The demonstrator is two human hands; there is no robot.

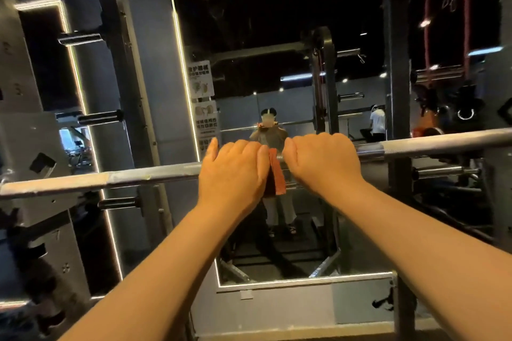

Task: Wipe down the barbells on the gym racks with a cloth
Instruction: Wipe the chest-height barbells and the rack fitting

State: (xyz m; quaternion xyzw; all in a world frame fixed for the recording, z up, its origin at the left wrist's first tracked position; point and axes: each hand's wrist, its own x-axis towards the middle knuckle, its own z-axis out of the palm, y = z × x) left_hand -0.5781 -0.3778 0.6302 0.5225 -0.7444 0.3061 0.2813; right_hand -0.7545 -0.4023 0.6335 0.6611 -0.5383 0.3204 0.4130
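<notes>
1. The barbell (110,178) spans the view from 9 o'clock to 3 o'clock, with its right end higher than its left. The shaft is bare metal. A thicker knurled section shows at 3 o'clock.

2. The cloth (277,171) is orange. It hangs over the barbell at the centre of the view, between the two hands, and its free end drops toward 6 o'clock.

3. The left hand (234,171) lies on top of the barbell, at 9 o'clock of the cloth and touching it. Its fingers are curled over the shaft and clamp the upper edge of the cloth against it. How much cloth lies under the palm cannot be told.

4. The right hand (324,163) lies on the barbell at 3 o'clock of the cloth, just beside it. Its fingers are curled over the shaft and grip the bare bar.

5. Both forearms enter from 6 o'clock.

6. Behind the barbell stands a mirror (277,36) with a lit frame. Printed notices (202,80) are fixed at its left edge.

7. At 9 to 10 o'clock stands a rack upright (122,44) that carries horizontal pegs (101,117).

8. At 1 o'clock hang red bands (428,8).

9. At 3 o'clock, in the background, stands a person in a white top (377,122).
</notes>
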